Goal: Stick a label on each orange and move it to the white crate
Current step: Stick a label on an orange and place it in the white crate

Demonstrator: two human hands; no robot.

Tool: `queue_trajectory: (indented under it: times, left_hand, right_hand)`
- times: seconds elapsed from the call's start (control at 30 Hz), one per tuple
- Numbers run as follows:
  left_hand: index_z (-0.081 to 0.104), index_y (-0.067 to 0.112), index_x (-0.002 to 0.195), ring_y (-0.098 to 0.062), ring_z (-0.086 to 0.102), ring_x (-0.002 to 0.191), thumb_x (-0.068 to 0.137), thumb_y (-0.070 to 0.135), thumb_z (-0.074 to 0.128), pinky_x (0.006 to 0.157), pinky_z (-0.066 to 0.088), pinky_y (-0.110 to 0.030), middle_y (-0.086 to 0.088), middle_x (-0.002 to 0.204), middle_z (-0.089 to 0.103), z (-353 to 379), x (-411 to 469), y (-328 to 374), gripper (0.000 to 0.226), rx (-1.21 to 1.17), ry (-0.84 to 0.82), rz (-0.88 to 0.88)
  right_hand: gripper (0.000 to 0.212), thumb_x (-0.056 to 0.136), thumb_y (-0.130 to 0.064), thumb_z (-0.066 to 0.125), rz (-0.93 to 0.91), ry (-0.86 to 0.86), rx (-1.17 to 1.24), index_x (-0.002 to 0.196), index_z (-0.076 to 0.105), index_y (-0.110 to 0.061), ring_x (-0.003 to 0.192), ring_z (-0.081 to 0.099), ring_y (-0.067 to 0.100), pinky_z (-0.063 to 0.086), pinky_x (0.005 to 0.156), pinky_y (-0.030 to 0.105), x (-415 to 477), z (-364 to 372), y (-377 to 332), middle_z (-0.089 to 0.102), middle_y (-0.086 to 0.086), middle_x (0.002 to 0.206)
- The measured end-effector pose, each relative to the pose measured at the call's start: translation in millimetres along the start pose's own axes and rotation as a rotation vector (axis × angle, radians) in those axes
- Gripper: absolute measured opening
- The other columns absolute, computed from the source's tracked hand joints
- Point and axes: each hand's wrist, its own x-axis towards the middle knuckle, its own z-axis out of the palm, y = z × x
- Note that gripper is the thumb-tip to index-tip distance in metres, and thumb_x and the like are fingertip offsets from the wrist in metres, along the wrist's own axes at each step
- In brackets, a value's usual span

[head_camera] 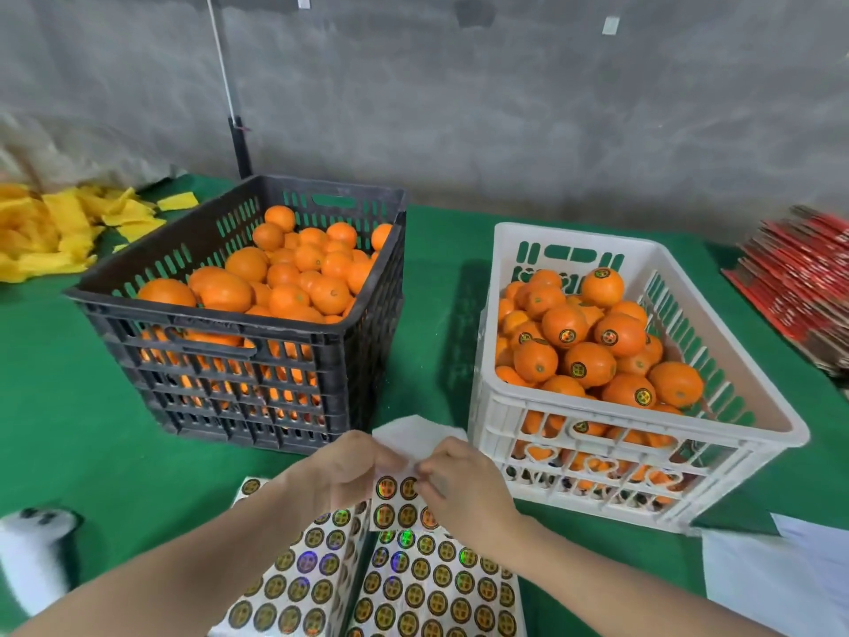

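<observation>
The round labels are gold and black with a cross-like mark and a holographic sheen; no writing on them can be read. Sheets of labels (441,586) lie at the bottom centre of the frame. Above them, the left hand (342,471) and right hand (464,485) each pinch the top edge of a smaller label strip (395,508) with curled fingertips.

The black crate (220,356), left of centre, holds unlabelled oranges (289,278). The white crate (574,235), at right, holds labelled oranges (590,363) heaped near its rim. A bare strip of green table cover (436,314) runs between the crates. Yellow scraps (59,232) lie at upper left, a red stack (799,278) at the right edge, and white paper (772,572) at lower right.
</observation>
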Motion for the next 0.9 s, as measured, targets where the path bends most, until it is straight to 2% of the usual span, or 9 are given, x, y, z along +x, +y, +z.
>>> queue_trajectory:
  times: [0.1,0.17,0.23,0.37,0.43,0.53,0.67,0.8,0.9]
  left_hand:
    - [0.058,-0.010,0.103,-0.034,0.071,0.075,0.092,-0.016,0.036,0.064,0.057,-0.039,-0.025,0.089,0.071,2.2,-3.7,-1.0,0.026,-0.023,0.064,-0.003]
    - [0.052,-0.016,0.115,-0.040,0.067,0.085,0.092,-0.017,0.035,0.075,0.053,-0.045,-0.032,0.104,0.066,2.1,-4.7,-2.1,0.029,-0.039,0.121,-0.026]
    - [0.045,-0.018,0.123,-0.043,0.061,0.097,0.093,-0.017,0.033,0.084,0.049,-0.048,-0.036,0.118,0.059,2.0,-5.8,-2.7,0.033,-0.046,0.150,-0.053]
    - [0.043,-0.021,0.126,-0.040,0.056,0.106,0.095,-0.016,0.032,0.095,0.045,-0.044,-0.034,0.126,0.054,2.6,-10.7,-1.9,0.033,-0.069,0.198,-0.064]
    - [0.042,-0.020,0.126,-0.042,0.057,0.107,0.095,-0.016,0.034,0.091,0.047,-0.045,-0.035,0.125,0.055,1.5,-12.5,-1.7,0.033,-0.066,0.218,-0.056]
    - [0.041,-0.021,0.126,-0.044,0.060,0.100,0.092,-0.018,0.036,0.074,0.052,-0.044,-0.038,0.120,0.056,0.7,-16.8,1.8,0.034,-0.049,0.239,-0.007]
    - [0.036,-0.020,0.131,-0.045,0.060,0.095,0.091,-0.020,0.038,0.077,0.051,-0.047,-0.039,0.121,0.053,-4.0,-20.3,5.5,0.040,-0.024,0.261,-0.008]
    - [0.037,-0.021,0.128,-0.042,0.061,0.088,0.091,-0.019,0.039,0.075,0.051,-0.045,-0.038,0.118,0.055,-7.1,-21.2,4.9,0.037,-0.039,0.261,-0.018]
    - [0.041,-0.022,0.123,-0.040,0.061,0.085,0.092,-0.018,0.037,0.073,0.052,-0.044,-0.036,0.115,0.057,-8.6,-22.8,4.1,0.031,-0.025,0.232,-0.005]
  right_hand:
    - [0.018,0.087,-0.027,0.061,-0.073,0.085,-0.061,0.100,0.072,-0.022,0.091,0.055,0.012,0.041,0.075,0.016,-3.1,-3.4,-8.2,0.057,-0.004,0.094]
    - [0.007,0.073,-0.020,0.074,-0.156,0.176,-0.072,0.079,0.075,-0.022,0.071,0.058,0.010,0.046,0.060,0.015,-5.1,-0.6,-10.8,0.059,-0.006,0.075]
    - [0.005,0.069,-0.018,0.071,-0.213,0.235,-0.033,0.071,0.074,-0.021,0.068,0.053,0.007,0.046,0.058,0.017,-6.3,3.2,-12.7,0.059,-0.007,0.070]
    - [0.011,0.067,-0.007,0.078,-0.291,0.250,0.001,0.072,0.073,-0.016,0.070,0.052,0.009,0.047,0.062,0.019,-6.5,5.0,-14.1,0.062,-0.004,0.074]
    - [0.012,0.068,-0.004,0.078,-0.305,0.226,0.026,0.074,0.071,-0.013,0.073,0.052,0.009,0.045,0.066,0.018,-5.4,5.9,-15.3,0.063,-0.002,0.077]
    - [0.017,0.071,-0.004,0.074,-0.169,0.229,0.091,0.087,0.072,-0.010,0.084,0.054,0.009,0.042,0.075,0.016,-1.9,8.1,-19.8,0.063,0.001,0.085]
    - [0.016,0.066,0.002,0.078,-0.250,0.296,0.090,0.078,0.073,-0.008,0.078,0.049,0.008,0.046,0.067,0.021,0.1,9.1,-23.6,0.064,0.002,0.078]
    - [0.010,0.070,-0.001,0.074,-0.368,0.321,0.084,0.074,0.072,-0.010,0.075,0.053,0.010,0.046,0.067,0.021,0.0,9.3,-26.0,0.066,-0.001,0.079]
    - [0.010,0.072,0.000,0.072,-0.261,0.265,0.151,0.075,0.071,-0.009,0.079,0.053,0.010,0.047,0.070,0.025,-1.7,12.1,-28.8,0.065,0.001,0.081]
